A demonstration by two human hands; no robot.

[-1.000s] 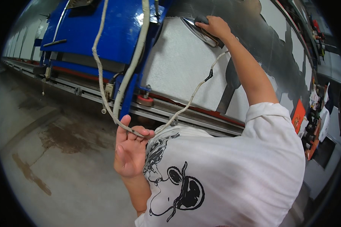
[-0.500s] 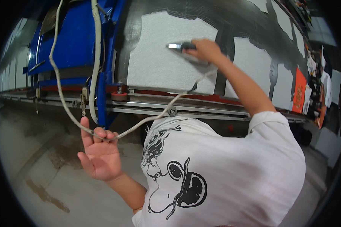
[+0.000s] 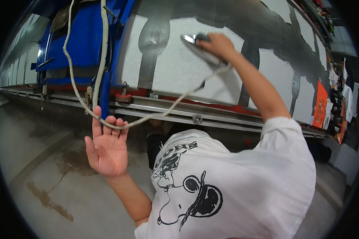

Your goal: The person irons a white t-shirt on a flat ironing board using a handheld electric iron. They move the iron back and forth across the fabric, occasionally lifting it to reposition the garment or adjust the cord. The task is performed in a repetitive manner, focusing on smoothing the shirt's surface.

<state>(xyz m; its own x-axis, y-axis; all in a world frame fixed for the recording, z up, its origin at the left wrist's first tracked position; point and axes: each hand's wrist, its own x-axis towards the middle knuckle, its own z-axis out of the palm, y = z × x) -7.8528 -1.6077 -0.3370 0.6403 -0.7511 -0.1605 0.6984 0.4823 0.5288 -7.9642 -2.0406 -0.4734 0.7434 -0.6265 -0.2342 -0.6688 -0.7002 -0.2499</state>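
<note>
My right hand [image 3: 219, 46] is closed round the handle of a clothes iron [image 3: 190, 39]. The iron rests on a white fabric piece [image 3: 191, 75], cut like a garment panel and laid on a dark grey tabletop [image 3: 211, 20]. From the iron's rear a pale cloth-wrapped cord [image 3: 175, 104] sags left and rises beside a blue machine. My left hand [image 3: 109, 153] is palm up below the table edge. The cord runs behind its index finger and across the tips of the other fingers, which hold it up; the thumb stands apart.
A blue metal machine [image 3: 77, 44] stands on the left, with a thick hose [image 3: 103, 47] hanging along it. Metal rails [image 3: 227, 121] run along the table's front. More white panels [image 3: 273, 79] lie rightward, near an orange-red sheet [image 3: 320, 104] and clutter.
The view has shifted left, bringing another white panel into sight. The iron has slid slightly left and away on its panel. My left hand's fingers have straightened, with the cord still across them.
</note>
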